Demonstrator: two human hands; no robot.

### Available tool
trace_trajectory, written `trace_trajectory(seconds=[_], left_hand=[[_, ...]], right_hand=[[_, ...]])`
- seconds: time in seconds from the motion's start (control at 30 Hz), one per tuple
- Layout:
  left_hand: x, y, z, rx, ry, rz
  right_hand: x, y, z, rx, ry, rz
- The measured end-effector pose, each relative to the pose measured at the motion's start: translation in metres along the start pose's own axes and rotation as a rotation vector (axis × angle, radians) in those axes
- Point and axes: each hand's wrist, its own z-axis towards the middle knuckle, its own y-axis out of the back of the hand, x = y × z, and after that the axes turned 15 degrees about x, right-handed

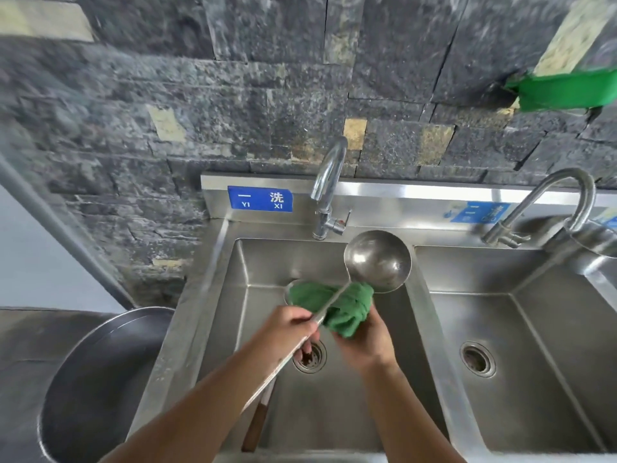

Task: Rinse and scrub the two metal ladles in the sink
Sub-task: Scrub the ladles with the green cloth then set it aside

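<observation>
Head view: looking down into the left basin of a steel sink, both arms reaching in.
Left hand: fingers curled tight round the long handle of the raised ladle, whose bowl is up over the basin's far right corner, near the tap.
Right hand: clutching a bunched green cloth, which touches the handle just below the bowl.
Second ladle: lying on the basin floor, wooden grip toward the near edge, bowl mostly hidden under the cloth.
Left of the sink: a big metal pot.
</observation>
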Motion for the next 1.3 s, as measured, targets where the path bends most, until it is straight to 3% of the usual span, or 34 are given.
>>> trace_trajectory(seconds=[0.13,0.37,0.47,0.7,0.97,1.03,1.1,1.3], left_hand=[[0.002,0.017,-0.009,0.015,-0.03,0.026],[0.0,0.023,-0.009,0.025,-0.012,0.037],[-0.015,0.019,-0.007,0.056,-0.026,0.073],[-0.015,0.044,-0.018,0.109,-0.014,0.422],[0.0,0.068,-0.038,0.168,0.05,0.669],[0.004,0.069,-0.041,0.189,0.112,0.654],[0.012,0.067,-0.039,0.109,0.123,0.723],[0.029,0.052,-0.029,-0.012,0.132,0.819]], right_hand=[[-0.021,-0.02,0.018,-0.006,0.0,-0.054],[-0.022,-0.023,0.043,-0.037,-0.153,-0.199],[-0.012,-0.028,0.053,-0.14,-0.091,-0.181],[0.056,-0.032,0.072,-0.38,0.146,-0.115],[0.096,-0.027,0.067,-0.433,0.217,-0.124],[0.094,-0.026,0.065,-0.445,0.214,-0.112],[0.083,-0.026,0.063,-0.44,0.213,-0.101],[0.001,-0.031,0.059,-0.415,0.104,-0.12]])
